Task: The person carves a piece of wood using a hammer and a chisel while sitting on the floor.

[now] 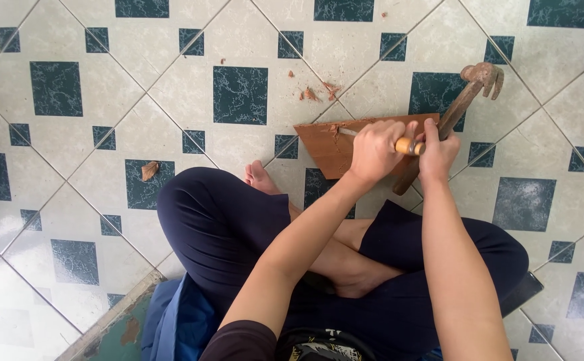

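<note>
Person sits cross-legged on the floor (171, 100), wood board (332, 150) flat on the tiles just past the bare feet.

Left hand (374, 150): fingers wrapped tight round a chisel (406, 146). Pale wooden handle with a metal ring shows between the hands; thin blade pokes out toward the board's left end, tip at a small gouged spot near the top edge.

Right hand (438, 152): fingers closed round the hammer (462, 100) handle, gripped near the middle rather than the end. Head is up and away to the right, off the board.

Risks, my read:
- The hands touch, the right just beside the chisel butt. A glancing blow would hit the left knuckles.
- The mid-handle grip looks like poor control of the swing.
- Nothing clamps the board. Glazed tile is slick, so a hit could push it forward and the blade could skid.
- Feet are bare and near the board's near edge. A slipped chisel or dropped hammer lands there.
- The cut sits close to the edge, so the thin board could split along the grain.

Materials:
- Board: reddish brown, flat, rectangular, smooth face, thin.
- Hammer: claw head, rusty brown, rough; dark worn wooden handle.
- Chips (311, 93): small reddish flakes beyond the board; one bigger chip (149, 170) lies well apart at left.
- Floor: glossy cream tiles with dark teal marbled square insets.
</note>
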